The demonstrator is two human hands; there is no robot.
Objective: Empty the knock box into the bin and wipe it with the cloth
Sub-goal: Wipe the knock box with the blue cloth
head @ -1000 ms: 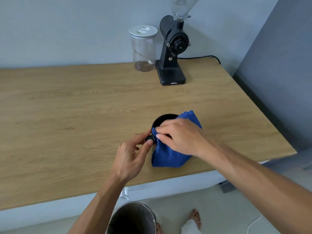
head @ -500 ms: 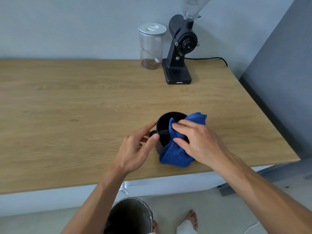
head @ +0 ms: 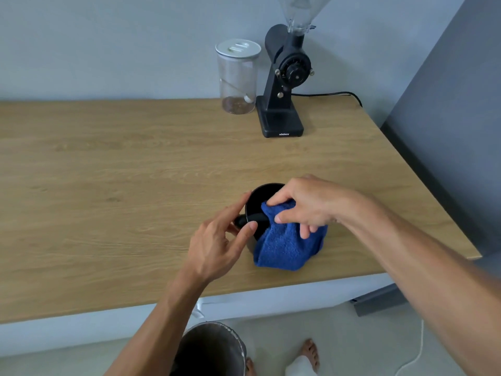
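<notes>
So, head view: knock box (head: 259, 202) is a small round black tub, upright, standing on the wooden counter (head: 108, 185) close to its front edge, toward the right end. Black bar crosses its open mouth, with a round knob sticking out on the left side. Inside looks dark; can't tell if any grounds remain. Right hand (head: 306, 204) is pinching the blue cloth (head: 284, 245), pressing a bunched corner into the box's right half; rest of the cloth drapes over the rim and down to the counter. Left hand (head: 217, 245) has loose, spread fingers, fingertips touching the knob and left wall, not clenched around anything. Bin (head: 214, 348) sits on the floor below the front edge. Grinder (head: 284, 82) and clear jar (head: 237, 77) stand at the back edge, well apart from the box.
</notes>
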